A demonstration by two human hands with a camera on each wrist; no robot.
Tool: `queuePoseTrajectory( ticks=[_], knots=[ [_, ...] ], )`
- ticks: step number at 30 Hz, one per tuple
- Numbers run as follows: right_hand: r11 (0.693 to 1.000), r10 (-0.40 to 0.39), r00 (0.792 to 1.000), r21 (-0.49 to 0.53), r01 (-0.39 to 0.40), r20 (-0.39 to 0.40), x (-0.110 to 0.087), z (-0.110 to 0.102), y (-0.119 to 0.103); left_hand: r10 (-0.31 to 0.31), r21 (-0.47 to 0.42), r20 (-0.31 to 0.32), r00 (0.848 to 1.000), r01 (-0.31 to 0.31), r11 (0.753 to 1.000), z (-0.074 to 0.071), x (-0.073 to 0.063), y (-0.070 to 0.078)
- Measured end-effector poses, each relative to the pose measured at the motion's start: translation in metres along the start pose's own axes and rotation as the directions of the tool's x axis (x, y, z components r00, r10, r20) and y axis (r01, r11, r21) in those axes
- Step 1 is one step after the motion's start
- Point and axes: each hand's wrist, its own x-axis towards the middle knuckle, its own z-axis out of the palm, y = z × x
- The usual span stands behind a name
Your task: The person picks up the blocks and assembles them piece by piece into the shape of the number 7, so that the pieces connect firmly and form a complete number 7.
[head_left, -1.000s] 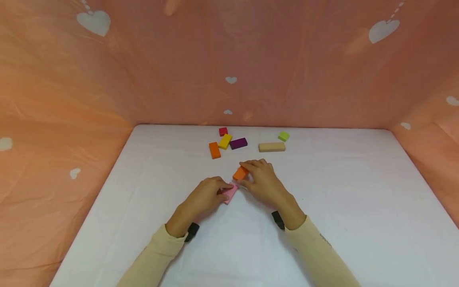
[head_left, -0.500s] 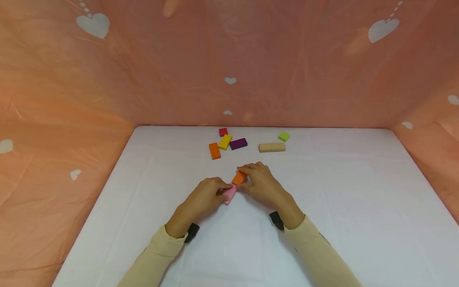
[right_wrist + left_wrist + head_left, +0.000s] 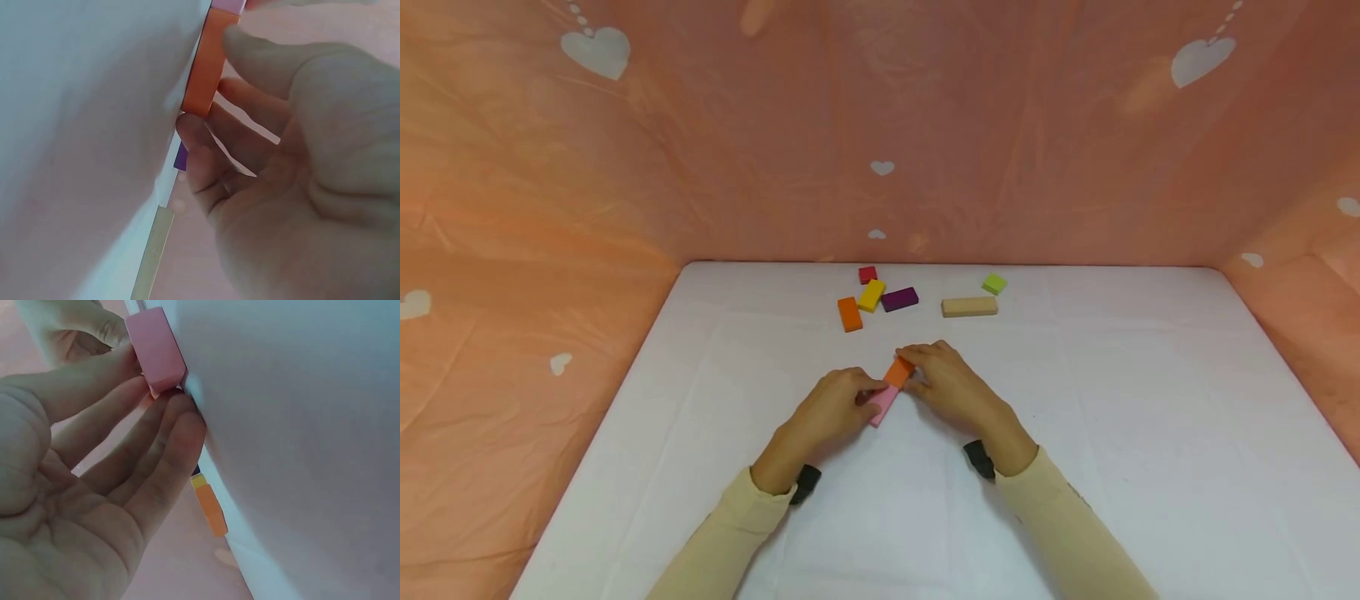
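My left hand pinches a pink block between thumb and fingers on the white table. Beyond it my right hand holds an orange block the same way. The two blocks lie end to end in one slanting row, pink nearer me and orange farther off. In the left wrist view the pink block sits at the thumb and fingertips. The right wrist view shows the orange block against the end of the pink block, with the right thumb on its side.
Toward the back of the table lie a second orange block, a yellow block, a small red block and a purple block. Right of them are a plain wooden block and a small green block. A pink-orange cloth walls the table.
My right hand has brought the orange block down and left against the far end of the pink block, closing the gap. The left hand has stayed nearly still on the pink block.
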Motion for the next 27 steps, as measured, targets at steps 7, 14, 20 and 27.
queuePoseTrajectory(
  ticks=[7,14,20,27],
  knots=[
    [1.000,-0.009,1.000,-0.024,0.009,0.001,0.0031,-0.0024,-0.0001,-0.049,-0.008,-0.006,0.999,0.048,0.999,-0.0011,0.0043,0.0038],
    [0.999,0.038,0.999,-0.004,-0.038,0.012,0.0007,0.0019,-0.0008,-0.015,-0.002,0.033,0.999,0.015,1.000,0.0016,0.0030,0.0031],
    [0.999,0.012,1.000,-0.029,-0.012,-0.008,0.0010,0.0025,-0.0017,0.015,0.012,0.032,0.999,-0.015,1.000,0.0015,0.0028,0.0027],
    [0.999,-0.003,1.000,-0.039,0.002,-0.012,0.0006,0.0033,-0.0018,0.074,0.045,0.060,0.995,-0.077,0.996,0.0047,0.0037,-0.0007]
  ],
)
